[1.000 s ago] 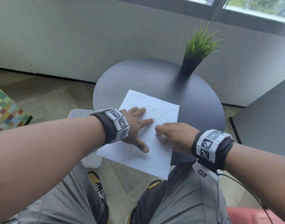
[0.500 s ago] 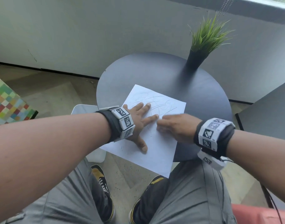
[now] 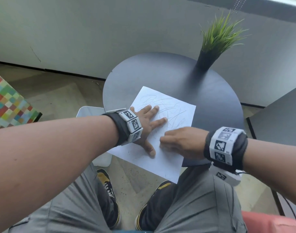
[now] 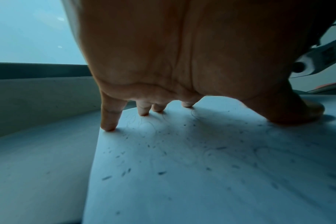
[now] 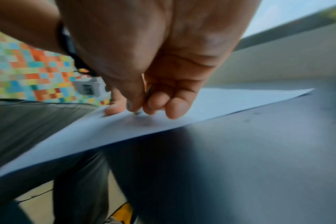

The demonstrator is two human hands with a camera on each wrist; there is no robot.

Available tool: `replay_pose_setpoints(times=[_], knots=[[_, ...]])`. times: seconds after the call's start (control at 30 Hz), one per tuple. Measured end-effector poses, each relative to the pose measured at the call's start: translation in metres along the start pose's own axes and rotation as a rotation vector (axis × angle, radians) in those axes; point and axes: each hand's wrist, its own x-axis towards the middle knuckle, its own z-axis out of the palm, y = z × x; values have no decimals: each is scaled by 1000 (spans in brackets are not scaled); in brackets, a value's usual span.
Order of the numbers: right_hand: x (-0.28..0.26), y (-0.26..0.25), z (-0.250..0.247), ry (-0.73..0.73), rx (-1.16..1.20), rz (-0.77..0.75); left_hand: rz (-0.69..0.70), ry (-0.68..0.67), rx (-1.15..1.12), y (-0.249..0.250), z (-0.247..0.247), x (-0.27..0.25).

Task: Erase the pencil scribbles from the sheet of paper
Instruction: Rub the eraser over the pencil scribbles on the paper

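Note:
A white sheet of paper [image 3: 170, 158] with grey pencil scribbles [image 3: 170, 108] lies on the round dark table [image 3: 202, 98], its near corner hanging over the edge. My left hand [image 3: 149, 121] lies flat on the sheet with fingers spread, pressing it down; its fingertips [image 4: 108, 126] touch the paper, which is dotted with dark crumbs [image 4: 161, 172]. My right hand [image 3: 179, 142] is curled, fingertips on the sheet beside the left thumb. In the right wrist view its thumb and fingers [image 5: 157, 103] pinch a small dark-tipped eraser [image 5: 137, 112] against the paper [image 5: 220, 98].
A black vase of green grass [image 3: 214, 42] stands at the table's far right. A white stool [image 3: 91, 113] sits left of the table, a chequered cushion [image 3: 7, 105] further left. My grey-trousered knees [image 3: 194, 207] are under the table's near edge.
The head view has tilted down a little. My right hand has shifted slightly back and forth over the sheet; the left hand has stayed flat on the paper.

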Motion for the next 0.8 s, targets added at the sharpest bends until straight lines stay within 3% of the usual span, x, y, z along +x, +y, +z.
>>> replay_pose_setpoints(times=[0.07, 0.13, 0.2, 0.33, 0.37, 0.5, 0.67, 0.8], knots=[[0, 3, -5, -7, 19, 18, 2, 0, -1, 0, -1, 2], [6, 28, -13, 91, 9, 194, 7, 2, -15, -1, -1, 3], [8, 34, -14, 123, -31, 273, 6, 4, -23, -2, -1, 3], [4, -18, 1, -36, 19, 32, -2, 12, -12, -2, 2, 2], [4, -15, -1, -40, 29, 47, -1, 14, -5, -1, 1, 2], [12, 29, -9, 126, 0, 338, 0, 17, -11, -1, 0, 2], [11, -13, 6, 16, 56, 102, 0, 14, -24, -2, 2, 2], [14, 27, -5, 160, 56, 372, -5, 15, -35, -1, 2, 2]])
